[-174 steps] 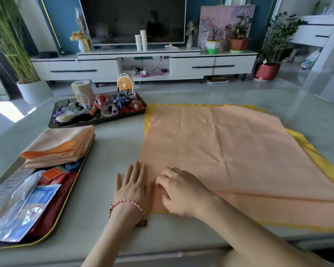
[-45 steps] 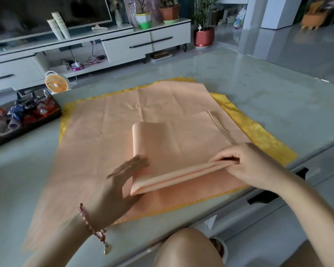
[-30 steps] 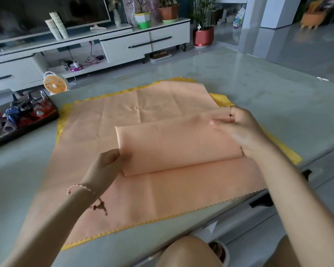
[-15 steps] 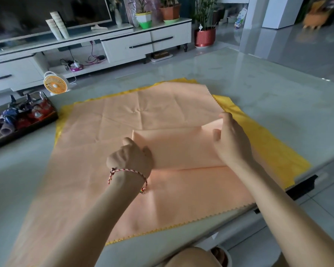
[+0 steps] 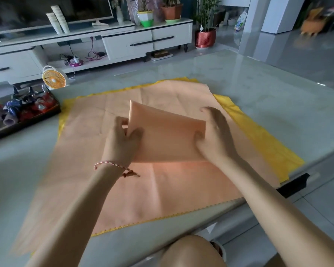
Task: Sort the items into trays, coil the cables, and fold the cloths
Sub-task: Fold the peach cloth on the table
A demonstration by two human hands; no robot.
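Hands meet over the middle of a glossy grey stone bench, both gripping a small folded peach-coloured cloth. The left hand, with a red braided bracelet on its wrist, pinches the folded cloth's left edge between thumb and fingers, and that edge's far corner stands tilted up off the surface. The right hand clasps the right edge, thumb pressed on top. Beneath them a large peach cloth with a zigzag-cut edge lies spread flat, and under that a yellow cloth shows along the right and far sides. At the bench's far left sits a dark rectangular tray filled with red and blue items, with a small orange-and-white round fan just behind it.
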